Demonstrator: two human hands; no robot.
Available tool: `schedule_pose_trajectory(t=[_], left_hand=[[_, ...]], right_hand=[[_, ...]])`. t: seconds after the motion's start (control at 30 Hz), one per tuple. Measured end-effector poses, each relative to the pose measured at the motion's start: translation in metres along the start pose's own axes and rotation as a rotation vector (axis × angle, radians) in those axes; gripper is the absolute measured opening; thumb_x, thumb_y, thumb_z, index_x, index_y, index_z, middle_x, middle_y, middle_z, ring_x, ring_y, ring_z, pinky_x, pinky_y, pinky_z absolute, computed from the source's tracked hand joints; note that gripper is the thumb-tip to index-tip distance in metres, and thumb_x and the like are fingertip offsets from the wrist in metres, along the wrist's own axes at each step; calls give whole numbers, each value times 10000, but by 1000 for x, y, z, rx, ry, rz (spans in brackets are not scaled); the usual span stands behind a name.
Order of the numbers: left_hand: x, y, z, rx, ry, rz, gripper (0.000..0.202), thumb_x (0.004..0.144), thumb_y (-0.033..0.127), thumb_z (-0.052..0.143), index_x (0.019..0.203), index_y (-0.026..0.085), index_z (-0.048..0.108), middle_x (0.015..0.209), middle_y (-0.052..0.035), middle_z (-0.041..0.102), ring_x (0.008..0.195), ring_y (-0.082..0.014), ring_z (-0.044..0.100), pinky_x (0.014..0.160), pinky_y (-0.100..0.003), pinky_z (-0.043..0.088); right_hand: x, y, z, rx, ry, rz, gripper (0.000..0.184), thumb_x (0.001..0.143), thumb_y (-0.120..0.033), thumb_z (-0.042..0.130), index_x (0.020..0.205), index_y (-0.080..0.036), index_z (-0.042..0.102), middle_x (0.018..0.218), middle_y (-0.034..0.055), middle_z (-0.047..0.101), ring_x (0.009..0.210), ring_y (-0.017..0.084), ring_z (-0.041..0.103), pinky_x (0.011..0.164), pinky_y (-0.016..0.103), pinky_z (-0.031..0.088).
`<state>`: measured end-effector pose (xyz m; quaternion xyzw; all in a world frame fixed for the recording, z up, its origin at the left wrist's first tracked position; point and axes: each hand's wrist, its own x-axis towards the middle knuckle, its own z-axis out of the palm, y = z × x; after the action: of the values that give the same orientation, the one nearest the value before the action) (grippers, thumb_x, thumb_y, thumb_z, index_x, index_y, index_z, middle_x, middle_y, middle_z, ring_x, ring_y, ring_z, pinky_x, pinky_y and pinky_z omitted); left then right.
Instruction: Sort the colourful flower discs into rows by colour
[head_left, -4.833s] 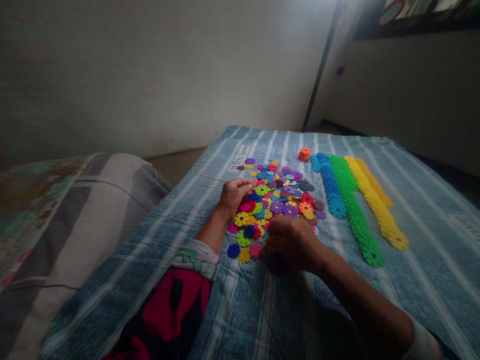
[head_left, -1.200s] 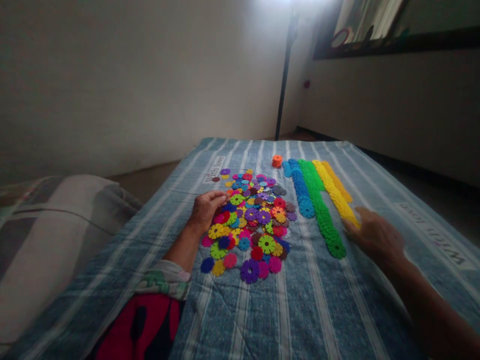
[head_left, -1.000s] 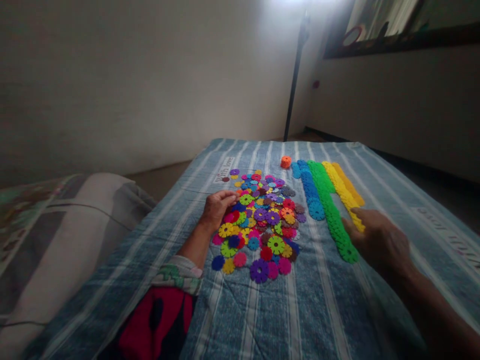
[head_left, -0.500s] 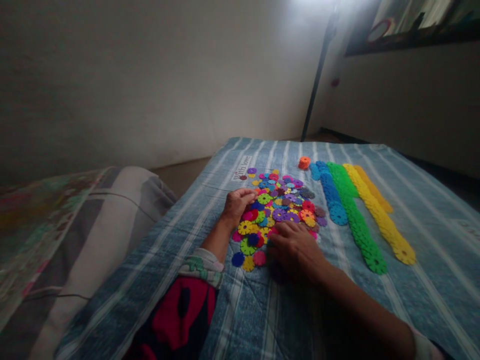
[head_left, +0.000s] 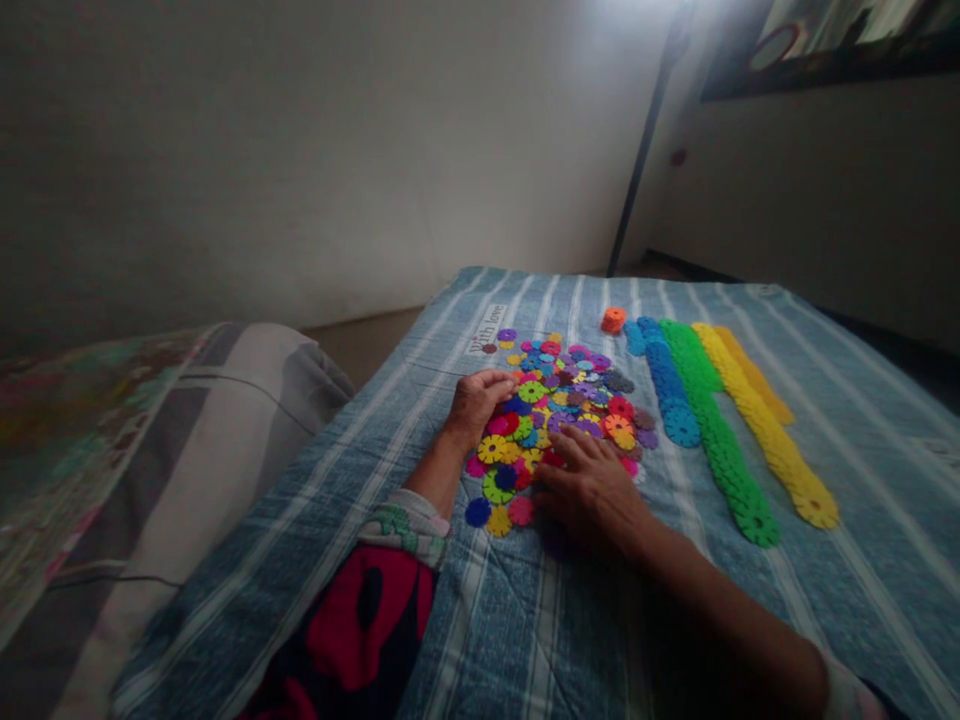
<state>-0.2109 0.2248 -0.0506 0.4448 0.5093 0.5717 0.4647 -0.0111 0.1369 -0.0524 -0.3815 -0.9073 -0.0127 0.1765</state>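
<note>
A loose heap of notched plastic discs [head_left: 531, 391] in many colours lies on the striped blue cloth. At the heap's left edge my left hand [head_left: 477, 405] is closed, thumb and forefinger pinched together; what is between them is too small to make out, though a bit of orange shows by the fingertips. Over the near right part of the heap rests my right hand [head_left: 589, 485], its fingers somewhat apart and touching the discs. It covers some discs, and nothing shows in its grip.
To the right lie overlapping rows of blue discs [head_left: 667, 385], green discs [head_left: 709, 440], yellow discs [head_left: 765, 425] and orange-yellow discs [head_left: 757, 378]. A short orange stack [head_left: 613, 320] stands behind the heap. Beyond the cloth [head_left: 360, 450] rises a dark pole [head_left: 641, 155]. Grey-striped bedding [head_left: 225, 440] is at left.
My right hand's fingers have spread a little and lifted slightly over the discs. My left hand keeps its pinch at the same place. The view has shifted slightly.
</note>
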Motion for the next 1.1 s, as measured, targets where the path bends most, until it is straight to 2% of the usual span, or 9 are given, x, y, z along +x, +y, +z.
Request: schedule_pose_trajectory(t=[0.2, 0.33, 0.6, 0.77, 0.83, 0.93, 1.0, 1.1], left_hand=[[-1, 1, 2, 12, 7, 4, 187, 586, 270, 726, 736, 160, 705, 743, -32, 720, 755, -161, 655, 732, -277, 488], [0, 1, 2, 13, 4, 10, 178, 591, 265, 719, 733, 157, 709, 737, -33, 719, 768, -167, 662, 748, -283, 494], [2, 0, 2, 17, 7, 19, 168, 593, 255, 708, 727, 154, 715, 726, -35, 721, 748, -165, 659, 733, -279, 494], [2, 0, 2, 11, 7, 14, 162, 595, 248, 708, 723, 151, 718, 727, -36, 721, 734, -151, 652, 722, -261, 488], [2, 1, 2, 10, 7, 7, 159, 594, 247, 710, 721, 151, 717, 729, -35, 720, 736, -148, 652, 720, -255, 485], [2, 1, 2, 14, 7, 9, 158, 591, 248, 715, 717, 153, 717, 734, -36, 721, 739, -148, 651, 721, -254, 483], [2, 2, 2, 21, 9, 4, 159, 589, 252, 717, 714, 155, 716, 734, -37, 722, 727, -147, 648, 710, -253, 483], [2, 2, 2, 26, 16, -16, 165, 582, 260, 720, 712, 159, 715, 723, -38, 720, 696, -142, 637, 685, -252, 483]], right_hand=[[0, 6, 5, -1, 76, 113, 173, 885, -302, 578, 952, -216, 712, 1248, 116, 589, 1255, 305, 436, 1005, 454, 384], [10, 0, 5, -21, 89, 90, 162, 890, -259, 566, 971, -210, 698, 1256, 109, 592, 1254, 288, 443, 1011, 430, 377], [16, -4, 0, -15, -8, 162, 233, 871, -320, 611, 1023, -160, 687, 1318, 137, 553, 1291, 330, 406, 1046, 472, 340], [16, -5, 4, 79, 72, 144, 189, 844, -247, 627, 998, -151, 678, 1253, 141, 595, 1268, 317, 435, 1033, 462, 361], [17, -4, 6, 176, 151, 128, 155, 827, -184, 615, 969, -165, 675, 1194, 132, 629, 1230, 295, 476, 1015, 450, 380], [19, 4, 1, 458, 276, 121, 90, 795, -132, 594, 793, -194, 660, 1027, 90, 687, 1055, 236, 591, 922, 387, 453], [21, 14, -11, 692, 340, 211, 76, 785, -186, 605, 718, -198, 639, 869, 54, 696, 857, 196, 637, 783, 334, 500], [20, 34, -37, 930, 424, 429, 144, 738, -318, 664, 687, -186, 636, 678, 13, 652, 625, 145, 599, 586, 266, 478]])
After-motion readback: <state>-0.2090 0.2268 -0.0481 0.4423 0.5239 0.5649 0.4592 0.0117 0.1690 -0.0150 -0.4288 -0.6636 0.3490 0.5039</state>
